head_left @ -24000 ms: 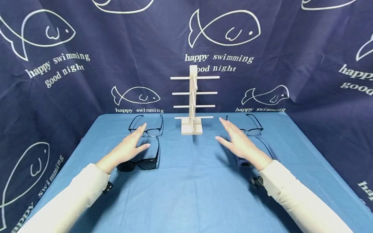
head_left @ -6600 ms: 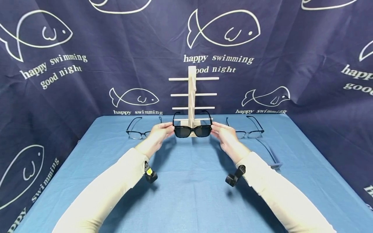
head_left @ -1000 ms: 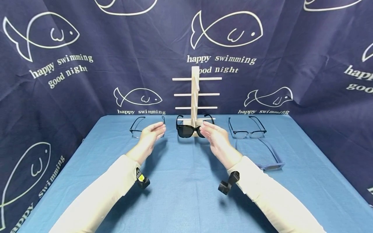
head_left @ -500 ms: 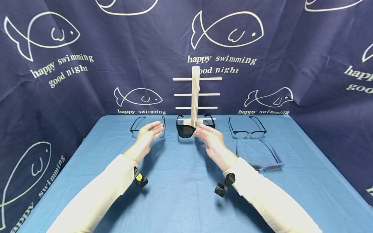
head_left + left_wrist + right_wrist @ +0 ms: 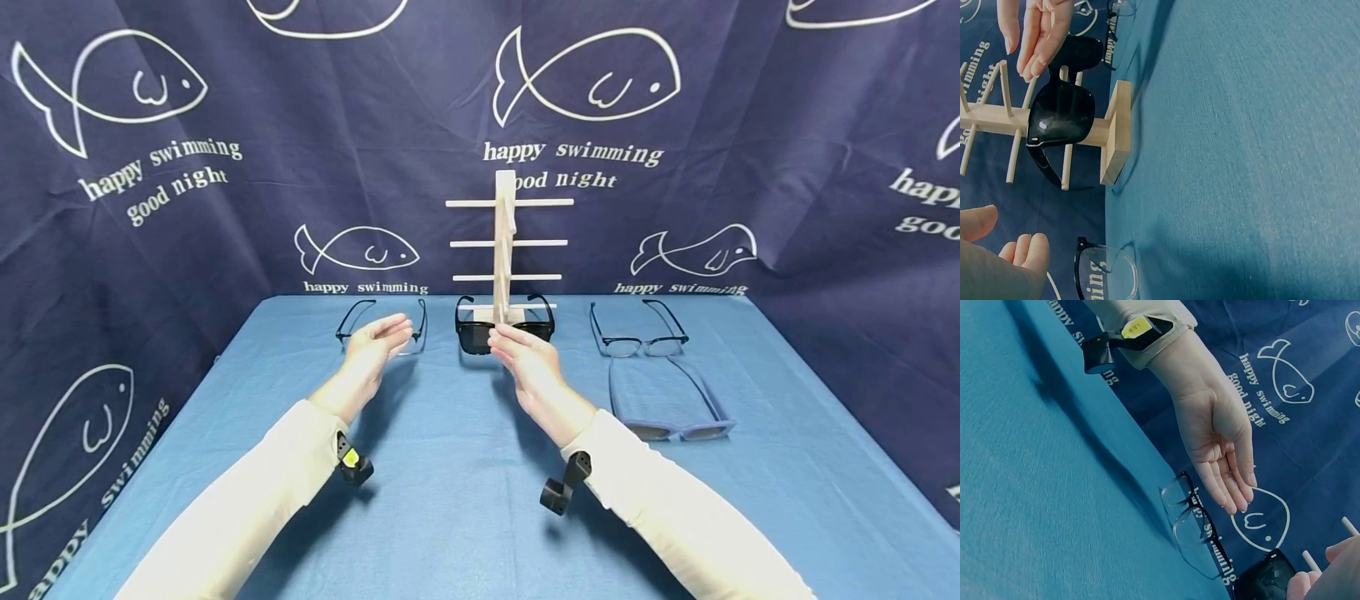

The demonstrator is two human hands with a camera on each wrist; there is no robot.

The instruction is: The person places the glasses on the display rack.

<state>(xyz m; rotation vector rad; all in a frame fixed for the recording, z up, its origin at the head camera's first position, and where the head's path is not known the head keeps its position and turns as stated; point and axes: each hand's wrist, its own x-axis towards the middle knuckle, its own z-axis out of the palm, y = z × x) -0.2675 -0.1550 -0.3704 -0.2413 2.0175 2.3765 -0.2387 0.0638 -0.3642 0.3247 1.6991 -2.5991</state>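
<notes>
Black sunglasses (image 5: 474,337) sit on the lowest pegs of a wooden glasses stand (image 5: 504,242), temples pointing back. My right hand (image 5: 528,362) is in front of them, fingers loosely bent, its fingertips covering the bridge in the head view. In the left wrist view the whole front of the sunglasses (image 5: 1060,112) shows, apart from the fingers. My left hand (image 5: 367,367) hovers with relaxed fingers before clear eyeglasses (image 5: 417,335) at the back left, hiding part of them. Nothing is between the fingers of my left hand (image 5: 1216,431) in the right wrist view.
Dark half-rim eyeglasses (image 5: 643,343) lie at the back right, with blue-framed sunglasses (image 5: 682,432) in front of them. A blue cloth (image 5: 450,500) covers the table. A navy curtain (image 5: 420,108) with fish drawings hangs behind and at both sides.
Earlier both hands held the black sunglasses at the stand; now they have let go. Over the last second both hands drift left and slightly nearer, the right passing across the lenses.
</notes>
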